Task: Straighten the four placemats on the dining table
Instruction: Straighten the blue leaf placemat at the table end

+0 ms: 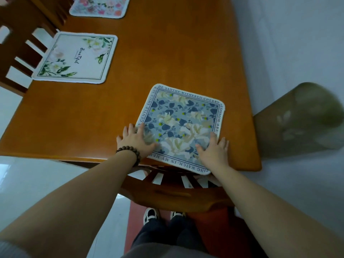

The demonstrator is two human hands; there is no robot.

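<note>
Left hand (135, 141): flat, fingers spread, pressing blue placemat (181, 127) left corner.
Right hand (214, 150): flat, on its right edge.
Blue placemat: under both hands, bench (167, 53) near edge; border reads "WITHERED CHERRY".
White placemat (76, 57): far left of hands, reads "Beautiful".

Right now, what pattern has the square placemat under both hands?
Blue and cream flowers with a lettered border, on the square placemat, head view.
</note>
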